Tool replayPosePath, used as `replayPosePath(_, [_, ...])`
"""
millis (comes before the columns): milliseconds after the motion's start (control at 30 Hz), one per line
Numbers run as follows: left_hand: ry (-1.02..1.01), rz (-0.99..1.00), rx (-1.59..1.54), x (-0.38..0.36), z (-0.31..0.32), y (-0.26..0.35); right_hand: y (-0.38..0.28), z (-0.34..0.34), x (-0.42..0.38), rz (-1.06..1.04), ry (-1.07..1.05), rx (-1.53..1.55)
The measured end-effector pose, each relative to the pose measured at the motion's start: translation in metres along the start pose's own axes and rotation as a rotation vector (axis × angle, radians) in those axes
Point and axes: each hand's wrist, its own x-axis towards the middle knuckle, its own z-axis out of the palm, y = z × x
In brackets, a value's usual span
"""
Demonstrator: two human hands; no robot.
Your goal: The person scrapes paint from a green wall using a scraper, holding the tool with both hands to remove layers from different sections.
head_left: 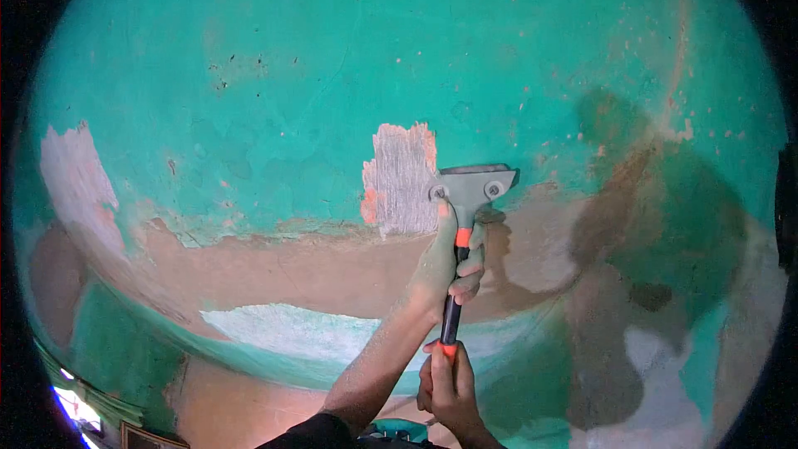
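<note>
Right of the frame's centre, I watch a wide-headed scraper (475, 189) beside a bare patch (402, 179) on the green wall (274, 50). The left hand (443, 259) is wrapped around it just below the head; the right hand (450, 382) clasps the handle's (451, 320) lower end. I judge it stiff, sturdy, probably head-heavy, the smooth handle perhaps slippery; those two holds suit it.
</note>
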Motion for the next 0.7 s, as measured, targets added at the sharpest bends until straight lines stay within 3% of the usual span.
replayPosePath(133, [0.000,-0.046,-0.027,-0.004,-0.007,-0.005,0.005,0.003,-0.008,0.115,0.044,-0.005])
replayPosePath(267, [0.012,0.010,0.000,0.000,0.006,0.005,-0.009,0.004,-0.002,-0.016,-0.016,0.020])
replayPosePath(400, [0.015,-0.030,-0.035,-0.005,0.002,0.002,-0.006,0.003,-0.016,0.166,-0.002,0.037])
replayPosePath(700, [-0.036,-0.008,-0.035,-0.001,0.002,0.008,-0.010,0.006,-0.010,0.067,-0.056,0.029])
